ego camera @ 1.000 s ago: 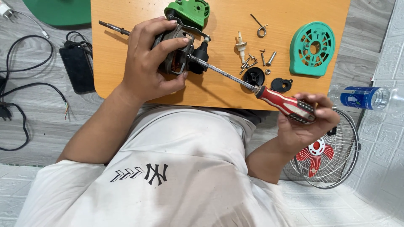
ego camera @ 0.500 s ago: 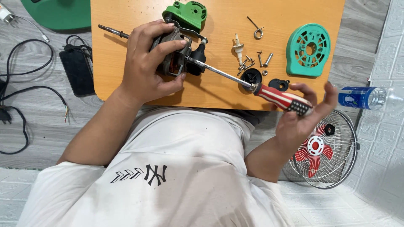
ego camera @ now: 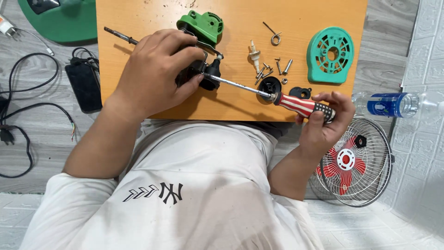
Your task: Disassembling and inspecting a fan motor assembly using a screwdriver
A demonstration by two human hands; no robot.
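My left hand (ego camera: 155, 69) grips a dark fan motor (ego camera: 200, 70) on the orange wooden table (ego camera: 231, 18); a metal shaft (ego camera: 119, 35) sticks out past my wrist to the left. My right hand (ego camera: 326, 121) is closed on the red, white and black handle of a screwdriver (ego camera: 303, 105), whose long blade reaches left into the motor by my left fingers. A green plastic housing (ego camera: 202, 25) lies just behind the motor.
Loose screws (ego camera: 273, 68), a white spindle (ego camera: 254, 54), a wire clip (ego camera: 274, 35), black round parts (ego camera: 269, 85) and a teal vented cover (ego camera: 330, 54) lie on the table. A caged fan with red blades (ego camera: 352, 162), a water bottle (ego camera: 391, 104), black cables (ego camera: 27, 97) and an adapter (ego camera: 83, 83) lie on the floor.
My right hand has closed its fingers back around the screwdriver handle after opening half a second ago. The blade stays in the motor; my left hand has not moved.
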